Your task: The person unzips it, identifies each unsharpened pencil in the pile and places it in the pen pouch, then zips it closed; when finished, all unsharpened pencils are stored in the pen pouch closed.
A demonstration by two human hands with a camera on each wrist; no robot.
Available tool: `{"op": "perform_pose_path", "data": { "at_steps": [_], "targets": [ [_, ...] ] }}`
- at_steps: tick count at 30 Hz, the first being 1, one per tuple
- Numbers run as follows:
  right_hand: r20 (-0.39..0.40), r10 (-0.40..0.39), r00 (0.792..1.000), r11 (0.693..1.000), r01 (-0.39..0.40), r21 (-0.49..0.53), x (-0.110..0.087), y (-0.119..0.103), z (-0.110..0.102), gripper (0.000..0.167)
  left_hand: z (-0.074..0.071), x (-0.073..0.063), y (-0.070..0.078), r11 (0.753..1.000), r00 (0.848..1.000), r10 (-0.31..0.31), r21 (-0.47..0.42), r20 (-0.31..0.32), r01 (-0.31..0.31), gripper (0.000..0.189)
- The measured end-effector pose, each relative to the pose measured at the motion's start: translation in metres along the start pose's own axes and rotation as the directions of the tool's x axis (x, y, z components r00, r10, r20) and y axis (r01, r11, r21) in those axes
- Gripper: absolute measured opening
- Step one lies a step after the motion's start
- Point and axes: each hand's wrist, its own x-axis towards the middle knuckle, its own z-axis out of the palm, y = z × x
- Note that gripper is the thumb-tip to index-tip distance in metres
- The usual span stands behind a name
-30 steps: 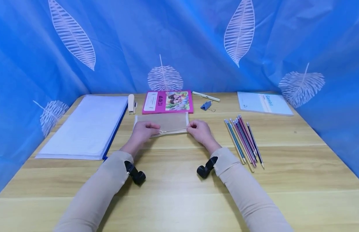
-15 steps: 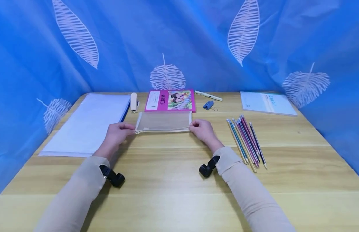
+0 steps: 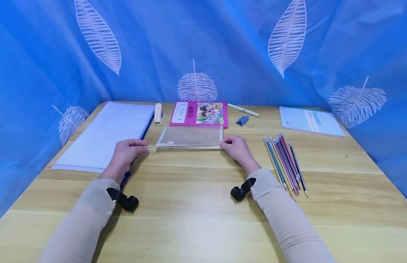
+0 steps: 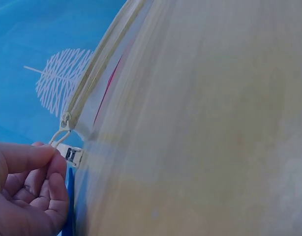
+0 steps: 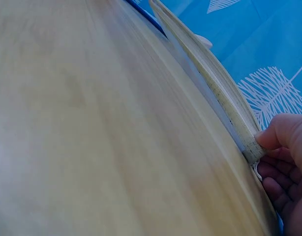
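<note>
A see-through zip pouch [image 3: 193, 136] with white side edges lies stretched between the two hands in the head view. My left hand [image 3: 124, 155] pinches the cream loop-shaped zipper pull [image 4: 60, 136] between thumb and forefinger, at the pouch's left end. The slider sits right at that end of the cream zipper [image 4: 99, 66]. At the opposite corner, my right hand [image 3: 237, 149] pinches the end of the zipper edge, thumb on top. The right wrist view shows the zipper band [image 5: 225, 101] running taut away from those fingers.
Behind the pouch lie a pink book [image 3: 203, 113], a pen [image 3: 242, 110], a blue binder clip [image 3: 242, 121] and a stapler [image 3: 158, 114]. White paper sheets [image 3: 103, 135] lie left. Several pencils [image 3: 283, 164] and a pale blue notebook [image 3: 311, 120] are on the right.
My left hand has drawn the zipper pull leftward from mid-zipper to the pouch's left end. My right hand keeps its hold on the right corner. The head view has shifted slightly.
</note>
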Motion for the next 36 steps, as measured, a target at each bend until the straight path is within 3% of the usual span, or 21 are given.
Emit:
{"op": "perform_pose_path", "data": {
  "at_steps": [3, 7, 13, 17, 19, 22, 25, 28, 33, 36],
  "targets": [
    [-0.006, 0.011, 1.000, 1.000, -0.011, 0.004, -0.001, 0.002, 0.001, 0.014, 0.001, 0.002, -0.001, 0.996, 0.998, 0.035, 0.081, 0.060, -0.040, 0.032],
    [-0.026, 0.019, 0.999, 1.000, -0.019, 0.006, -0.002, 0.003, 0.001, 0.015, 0.002, 0.003, 0.008, 0.968, 0.985, 0.104, 0.212, 0.137, -0.132, 0.041],
    [-0.037, -0.008, 0.999, 1.000, 0.008, 0.015, 0.000, 0.001, 0.003, 0.015, 0.001, 0.008, 0.033, 0.941, 0.961, 0.217, 0.227, 0.170, -0.252, 0.059],
    [-0.023, -0.010, 1.000, 1.000, 0.011, 0.020, 0.001, 0.001, 0.003, 0.016, 0.011, 0.022, 0.042, 0.895, 0.918, 0.306, 0.253, 0.251, -0.367, 0.060],
    [-0.019, -0.001, 1.000, 1.000, 0.002, 0.018, 0.001, 0.002, 0.003, 0.016, 0.020, 0.031, 0.043, 0.855, 0.893, 0.324, 0.307, 0.313, -0.418, 0.059],
    [-0.021, 0.015, 1.000, 1.000, -0.014, 0.013, 0.001, 0.002, 0.001, 0.016, 0.031, 0.042, 0.043, 0.778, 0.852, 0.311, 0.402, 0.421, -0.483, 0.059],
    [-0.018, 0.020, 1.000, 1.000, -0.020, 0.008, 0.002, 0.003, -0.001, 0.016, 0.038, 0.048, 0.041, 0.694, 0.786, 0.274, 0.451, 0.555, -0.561, 0.063],
    [-0.012, 0.012, 1.000, 1.000, -0.012, 0.013, 0.002, 0.001, 0.000, 0.017, 0.039, 0.051, 0.041, 0.647, 0.743, 0.231, 0.471, 0.628, -0.599, 0.064],
    [-0.021, 0.018, 1.000, 0.999, -0.017, 0.033, 0.003, 0.000, 0.002, 0.015, 0.039, 0.055, 0.043, 0.615, 0.727, 0.224, 0.485, 0.649, -0.622, 0.054],
    [-0.025, 0.017, 1.000, 0.999, -0.017, 0.031, 0.002, 0.000, 0.003, 0.015, 0.038, 0.058, 0.041, 0.629, 0.728, 0.222, 0.476, 0.648, -0.615, 0.050]
  ]
}}
